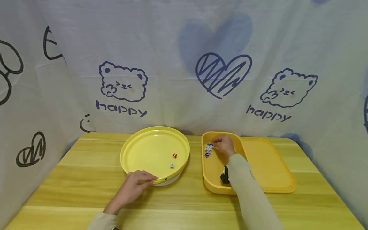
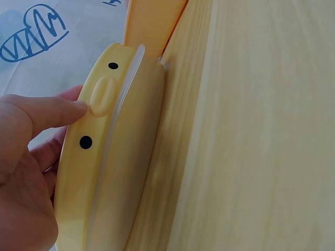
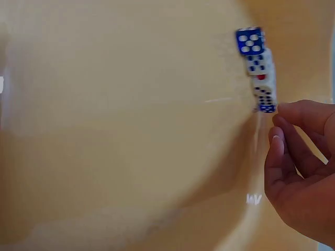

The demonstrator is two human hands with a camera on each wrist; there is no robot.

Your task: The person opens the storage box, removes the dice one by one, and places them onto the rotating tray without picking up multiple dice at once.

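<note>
My left hand (image 1: pixel 135 183) grips the near rim of a round yellow tray (image 1: pixel 138 135), its thumb beside the raised beak of a duck face (image 2: pixel 103 97). Inside that tray lie a red die (image 1: pixel 174 156) and a white die (image 1: pixel 172 166). My right hand (image 1: pixel 225 145) reaches into a deep orange bin (image 1: pixel 205 172). Several white and blue dice (image 1: pixel 209 149) form a line along the bin's left side. In the right wrist view the fingertips (image 3: pixel 281 109) are right at a blue die (image 3: pixel 267 109) at one end; I cannot tell whether they pinch it.
A flat orange lid (image 1: pixel 270 166) lies right of the bin. Both containers stand on a wood-grain table (image 1: pixel 178 204), with a printed cloth (image 1: pixel 169 64) hanging behind. A black device (image 1: pixel 225 175) sits by the right sleeve (image 1: pixel 250 188), over the bin's near part.
</note>
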